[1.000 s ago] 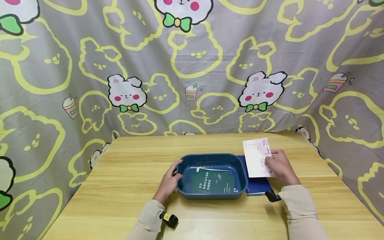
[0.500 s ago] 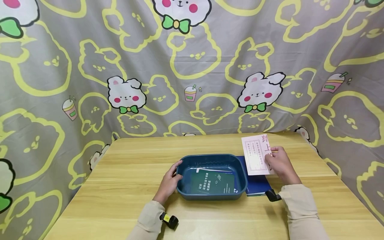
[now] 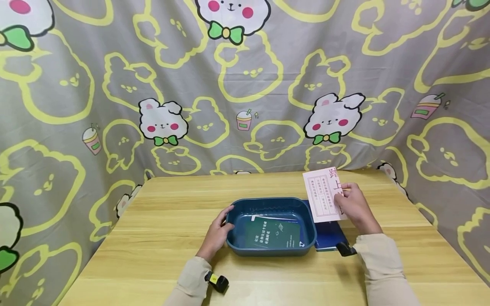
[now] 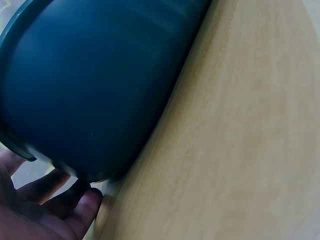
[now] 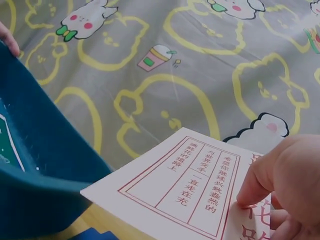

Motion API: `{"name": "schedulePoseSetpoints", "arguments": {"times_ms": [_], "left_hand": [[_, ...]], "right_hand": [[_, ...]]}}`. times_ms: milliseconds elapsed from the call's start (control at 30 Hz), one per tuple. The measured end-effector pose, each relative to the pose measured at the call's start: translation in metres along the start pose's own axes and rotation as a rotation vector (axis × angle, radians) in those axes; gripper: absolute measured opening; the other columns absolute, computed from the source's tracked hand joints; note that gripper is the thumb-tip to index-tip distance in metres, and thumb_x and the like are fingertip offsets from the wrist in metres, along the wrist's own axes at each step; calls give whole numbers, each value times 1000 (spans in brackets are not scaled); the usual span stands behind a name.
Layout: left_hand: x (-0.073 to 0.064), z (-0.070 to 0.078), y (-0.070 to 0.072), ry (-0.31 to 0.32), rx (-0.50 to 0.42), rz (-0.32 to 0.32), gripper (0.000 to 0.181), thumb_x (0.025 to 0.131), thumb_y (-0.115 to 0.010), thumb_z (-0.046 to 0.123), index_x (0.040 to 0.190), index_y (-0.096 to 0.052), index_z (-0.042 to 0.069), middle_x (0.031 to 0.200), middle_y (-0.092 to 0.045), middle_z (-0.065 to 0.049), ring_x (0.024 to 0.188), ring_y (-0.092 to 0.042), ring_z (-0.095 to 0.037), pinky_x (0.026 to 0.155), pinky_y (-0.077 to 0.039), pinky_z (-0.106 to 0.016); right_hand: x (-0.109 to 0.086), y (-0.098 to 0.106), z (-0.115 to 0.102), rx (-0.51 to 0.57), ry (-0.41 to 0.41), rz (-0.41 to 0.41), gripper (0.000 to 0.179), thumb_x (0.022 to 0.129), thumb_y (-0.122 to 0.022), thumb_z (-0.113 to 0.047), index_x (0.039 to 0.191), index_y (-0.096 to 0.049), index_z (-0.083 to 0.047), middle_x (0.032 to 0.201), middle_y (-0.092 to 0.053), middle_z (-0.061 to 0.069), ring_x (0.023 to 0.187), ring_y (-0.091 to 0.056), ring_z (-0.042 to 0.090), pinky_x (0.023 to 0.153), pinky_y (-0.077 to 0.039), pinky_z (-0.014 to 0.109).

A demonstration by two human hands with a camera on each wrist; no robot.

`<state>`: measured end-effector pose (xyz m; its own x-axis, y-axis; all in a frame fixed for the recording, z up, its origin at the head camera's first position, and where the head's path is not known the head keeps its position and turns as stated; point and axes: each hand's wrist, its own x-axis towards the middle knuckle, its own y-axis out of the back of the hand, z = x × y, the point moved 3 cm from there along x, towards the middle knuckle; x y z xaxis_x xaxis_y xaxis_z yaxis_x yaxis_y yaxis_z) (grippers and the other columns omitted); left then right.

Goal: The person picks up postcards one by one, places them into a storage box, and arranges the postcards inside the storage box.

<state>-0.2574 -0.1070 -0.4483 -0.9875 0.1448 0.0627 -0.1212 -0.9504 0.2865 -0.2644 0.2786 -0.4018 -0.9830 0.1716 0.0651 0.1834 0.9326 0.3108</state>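
My right hand (image 3: pixel 354 208) pinches a pale pink card (image 3: pixel 323 195) by its right edge, thumb on top. The card, printed with red Chinese characters in a ruled frame, is tilted above the table beside the bin; in the right wrist view the card (image 5: pixel 175 185) overlaps the bin's rim. My left hand (image 3: pixel 218 233) holds the left end of a dark teal plastic bin (image 3: pixel 272 251), with the thumb at the rim. Its fingers (image 4: pixel 82 210) lie against the outer wall in the left wrist view. Inside the bin lies a green card (image 3: pixel 272 233) with white print, over a blue one (image 3: pixel 301 233).
A dark blue card or booklet (image 3: pixel 329 238) lies on the wooden table (image 3: pixel 172 255) right of the bin, partly under the raised card. A patterned curtain (image 3: pixel 206 153) hangs behind the table and along both sides. Each wrist carries a small black camera (image 3: pixel 219 283).
My right hand has moved the pink card slightly left and up, and the card has tilted so its printing shows more clearly. My left hand stays on the bin.
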Motion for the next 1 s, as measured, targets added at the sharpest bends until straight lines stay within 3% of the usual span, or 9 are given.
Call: {"name": "schedulePoseSetpoints", "arguments": {"times_ms": [133,233,567,1000], "left_hand": [[7,-18,0,5,14,6,54,93,-49,1,145,-45,15,154,-32,-16,139,-28,-43,106,-29,-60],[9,-23,-1,1,19,6,54,93,-49,2,145,-46,17,154,-32,-16,139,-28,-43,105,-30,-60],[11,-23,-1,2,31,13,54,93,-49,2,144,-46,17,153,-32,-17,138,-28,-44,105,-30,-61],[11,-22,1,-6,5,0,54,93,-49,1,144,-47,17,154,-32,-16,140,-27,-42,107,-28,-60]], "right_hand": [[1,-3,-7,-2,13,-14,42,91,-42,-2,128,-24,11,106,-54,30,74,-60,21,58,-52,30],[2,-9,-13,-4,19,-42,43,90,-43,-2,127,-25,10,109,-54,31,75,-61,22,59,-53,31],[9,-37,-25,-57,61,-159,36,89,-45,0,122,-30,7,101,-59,27,72,-61,22,57,-52,34],[12,-68,-27,-198,82,-240,34,90,-49,-1,122,-41,4,95,-60,18,73,-60,23,60,-52,32]]}}
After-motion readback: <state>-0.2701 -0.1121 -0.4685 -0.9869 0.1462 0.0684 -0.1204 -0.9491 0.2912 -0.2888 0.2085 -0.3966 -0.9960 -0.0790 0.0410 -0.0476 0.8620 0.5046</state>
